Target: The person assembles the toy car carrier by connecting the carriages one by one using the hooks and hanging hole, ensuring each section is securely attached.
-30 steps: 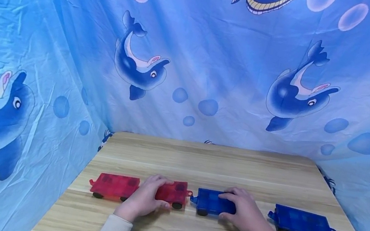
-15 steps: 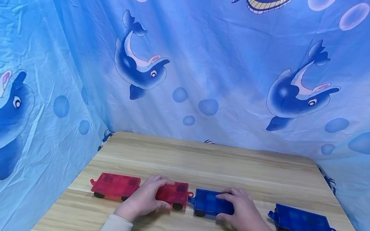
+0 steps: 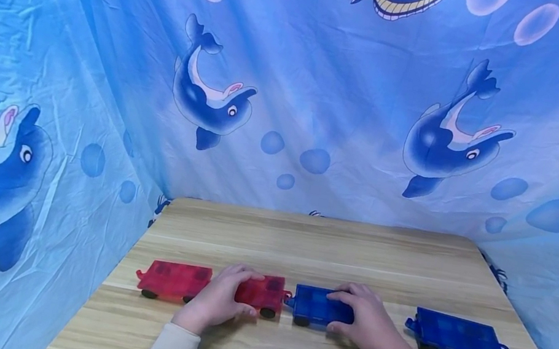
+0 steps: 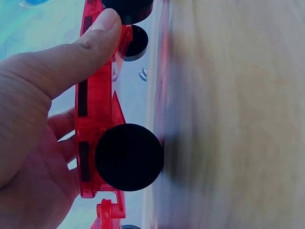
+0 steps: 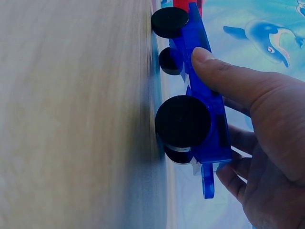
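Observation:
My left hand (image 3: pixel 219 301) grips a translucent red toy train car (image 3: pixel 261 295), its thumb (image 4: pixel 97 40) on the near side and fingers across the far side. My right hand (image 3: pixel 366 319) holds a blue toy train car (image 3: pixel 315 304) the same way, both cars upright on black wheels. Between the hands, the blue car's hook (image 3: pixel 289 302) overlaps the red car's ring (image 3: pixel 288 294). Left of my left hand stands another red car (image 3: pixel 175 281); in the left wrist view a red coupling (image 4: pixel 108 210) shows behind the held car. Its joint is hidden by my hand in the head view.
A second blue car (image 3: pixel 458 337) stands apart at the right, its hook toward my right forearm. All cars line up across the wooden table (image 3: pixel 323 244). A blue sea-print cloth (image 3: pixel 296 78) hangs behind and at the sides.
My right hand has slid the blue car slightly left, bringing its hook closer over the red car's ring. The left hand and the outer cars have barely shifted.

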